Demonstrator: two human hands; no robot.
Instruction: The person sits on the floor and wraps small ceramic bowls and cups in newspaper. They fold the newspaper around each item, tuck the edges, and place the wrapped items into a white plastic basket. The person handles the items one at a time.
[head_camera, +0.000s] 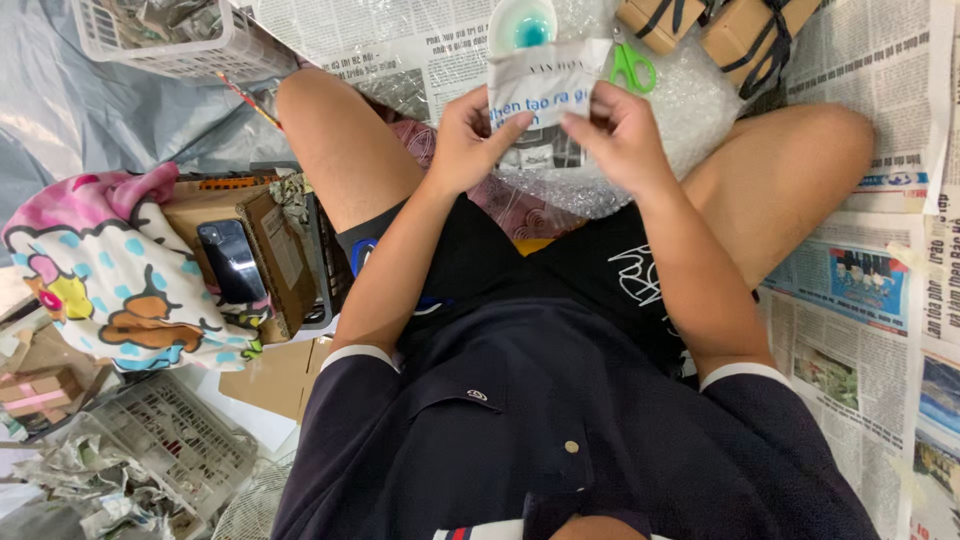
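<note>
Presently held: one small parcel wrapped in newspaper (545, 82), pinched between both hands above the lap.

- Left hand (470, 135): fingers closed on the parcel's lower left edge, thumb pressed across the printed front.
- Right hand (620, 135): fingers closed on the lower right edge, thumb on the paper, knuckles toward the camera.
- Parcel: upright, its face turned to the wearer, the top edge meeting a glass dish.

Around the grip:
- Glass dish with a blue-green centre (522, 25), directly beyond the parcel, its lower part hidden by the paper.
- Green-handled scissors (632, 68), just beyond the right hand, lying on bubble wrap (690, 105); the knuckles stand between them and the wearer.
- Two brown boxes tied with black ribbon (735, 25), farther out past the scissors.
- Newspaper sheets (850, 290) spread over the floor beyond and outward of the right hand.
- White plastic basket (170, 40), far out beyond the left hand.
- Cardboard box (285, 255) with a black phone (230, 262) on it, outward of the left forearm, beside a patterned cloth (110, 265).
- Bare knees flank both hands on either side.
</note>
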